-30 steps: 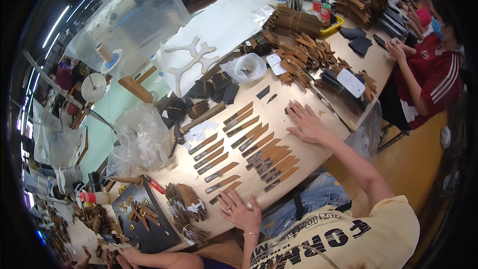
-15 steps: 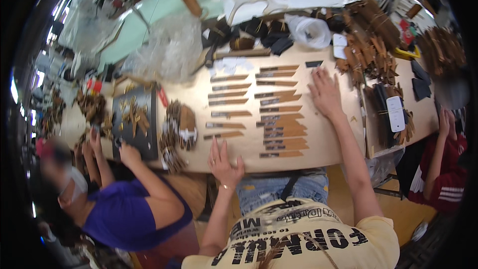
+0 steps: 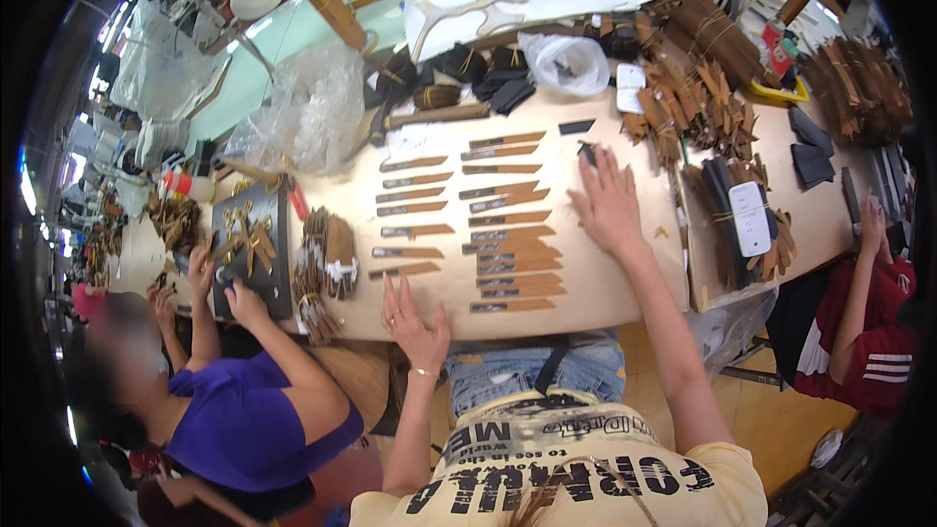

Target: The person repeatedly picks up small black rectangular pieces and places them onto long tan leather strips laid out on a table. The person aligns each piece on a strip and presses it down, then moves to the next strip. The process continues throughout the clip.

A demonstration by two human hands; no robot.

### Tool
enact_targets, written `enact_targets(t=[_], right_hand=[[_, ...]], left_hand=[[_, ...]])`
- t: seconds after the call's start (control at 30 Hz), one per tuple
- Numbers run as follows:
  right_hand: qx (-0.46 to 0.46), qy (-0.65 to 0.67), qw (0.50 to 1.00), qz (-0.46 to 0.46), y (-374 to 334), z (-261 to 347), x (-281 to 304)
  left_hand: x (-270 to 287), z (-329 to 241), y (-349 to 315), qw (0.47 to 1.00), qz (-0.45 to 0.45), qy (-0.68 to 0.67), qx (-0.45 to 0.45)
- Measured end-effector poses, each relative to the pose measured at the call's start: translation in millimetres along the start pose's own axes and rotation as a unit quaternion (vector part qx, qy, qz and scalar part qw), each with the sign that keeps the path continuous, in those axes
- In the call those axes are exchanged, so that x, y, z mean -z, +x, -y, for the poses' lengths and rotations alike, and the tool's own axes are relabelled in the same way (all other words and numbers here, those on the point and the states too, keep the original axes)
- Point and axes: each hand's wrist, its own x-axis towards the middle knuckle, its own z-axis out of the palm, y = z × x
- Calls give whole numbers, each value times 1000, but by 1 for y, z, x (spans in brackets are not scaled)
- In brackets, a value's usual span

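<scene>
My right hand (image 3: 610,203) lies with fingers spread on the table, its fingertips at a small dark piece (image 3: 588,152) that they partly cover. Just beyond it is a flat black strip (image 3: 576,126) with a slanted end. My left hand (image 3: 417,330) rests open at the front edge, fingertips just below the lowest tan leather strip (image 3: 405,270) of the left column. Two columns of such strips, each with a dark patch at the left end, lie between my hands. In the right column (image 3: 517,244), several lower strips overlap.
A co-worker in purple (image 3: 259,410) works at left beside a black mat (image 3: 264,278) with leather pieces. Bundled brown pieces (image 3: 327,249) sit left of the strips. A hammer (image 3: 429,117), plastic bag (image 3: 307,107), plastic roll (image 3: 564,64) and tied leather bundles (image 3: 698,112) line the back and right.
The view has shifted, so the table appears further left. The small dark piece now shows at my right fingertips, which have drawn back slightly from the black strip. My left hand has hardly moved.
</scene>
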Motion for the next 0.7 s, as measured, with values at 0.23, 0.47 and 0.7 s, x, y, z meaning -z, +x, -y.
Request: enact_targets(t=[0.23, 0.47, 0.7], right_hand=[[16, -2, 999, 47, 59, -6, 3], [45, 59, 955, -286, 101, 4, 9], [87, 205, 962, -155, 176, 31, 48]], left_hand=[[-7, -3, 3, 999, -12, -2, 31], [-7, -2, -1, 999, -44, -21, 13], [-10, 1, -1, 997, -64, -37, 3]])
